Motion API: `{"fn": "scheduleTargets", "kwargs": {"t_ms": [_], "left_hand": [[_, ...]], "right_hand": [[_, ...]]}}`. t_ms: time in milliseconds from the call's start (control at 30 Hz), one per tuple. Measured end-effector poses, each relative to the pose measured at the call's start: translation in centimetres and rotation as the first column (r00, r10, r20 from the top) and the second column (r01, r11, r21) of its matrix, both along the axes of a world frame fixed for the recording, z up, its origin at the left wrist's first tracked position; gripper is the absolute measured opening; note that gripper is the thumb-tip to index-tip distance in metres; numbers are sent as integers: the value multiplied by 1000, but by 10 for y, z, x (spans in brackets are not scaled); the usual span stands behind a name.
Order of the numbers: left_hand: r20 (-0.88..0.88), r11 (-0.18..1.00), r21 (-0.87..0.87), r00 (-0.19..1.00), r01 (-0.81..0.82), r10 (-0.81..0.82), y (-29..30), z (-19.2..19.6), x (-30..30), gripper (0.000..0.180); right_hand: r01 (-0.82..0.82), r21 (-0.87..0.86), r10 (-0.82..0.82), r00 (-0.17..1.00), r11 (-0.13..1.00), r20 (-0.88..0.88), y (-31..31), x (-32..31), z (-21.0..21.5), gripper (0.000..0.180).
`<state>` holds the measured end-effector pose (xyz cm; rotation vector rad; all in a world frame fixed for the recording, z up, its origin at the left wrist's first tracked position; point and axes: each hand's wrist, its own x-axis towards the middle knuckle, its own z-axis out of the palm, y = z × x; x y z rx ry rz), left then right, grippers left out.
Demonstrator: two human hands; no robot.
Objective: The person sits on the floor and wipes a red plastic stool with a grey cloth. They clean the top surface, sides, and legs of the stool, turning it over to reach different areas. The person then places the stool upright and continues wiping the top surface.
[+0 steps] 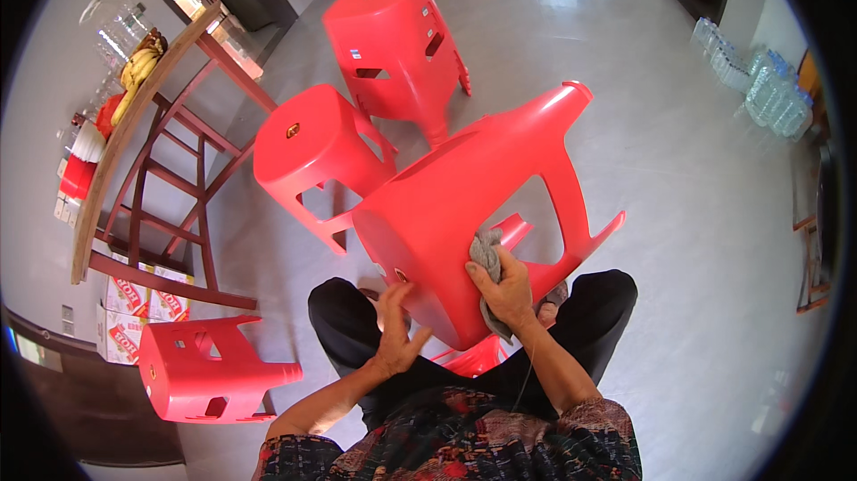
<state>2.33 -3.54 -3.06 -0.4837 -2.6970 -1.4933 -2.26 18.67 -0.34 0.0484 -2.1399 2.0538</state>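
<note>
A red plastic stool (464, 204) lies tilted on its side in front of my knees, its legs pointing to the far right. My right hand (507, 294) grips a crumpled grey cloth (486, 258) and presses it against the stool's side. By the seat end, my left hand (393, 334) has its fingers apart and its fingertips at or close to the seat surface; whether they touch is hard to tell. Nothing shows in that hand.
Two red stools, a low one (303, 142) and a taller one (384, 44), stand beyond. Another stool (210, 369) lies at the left. A wooden table (134, 124) holds bananas (138, 70) and containers; cartons (125, 311) sit beneath. Plastic bottles (777, 97) line the right wall.
</note>
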Motion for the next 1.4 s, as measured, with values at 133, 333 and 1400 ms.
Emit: {"fn": "scheduleTargets", "kwargs": {"t_ms": [133,333,1400], "left_hand": [[-103,925,174,928,-338,358,-2,-3,-61,50],[233,959,250,970,-130,70,-23,22,-131,39],[574,955,-76,796,286,-193,29,52,-106,41]], "right_hand": [[51,-39,-51,999,998,0,15,14,-7,21],[-142,67,139,989,988,44,45,45,-4,23],[-46,812,-247,941,582,230,124,-240,-29,45]]}}
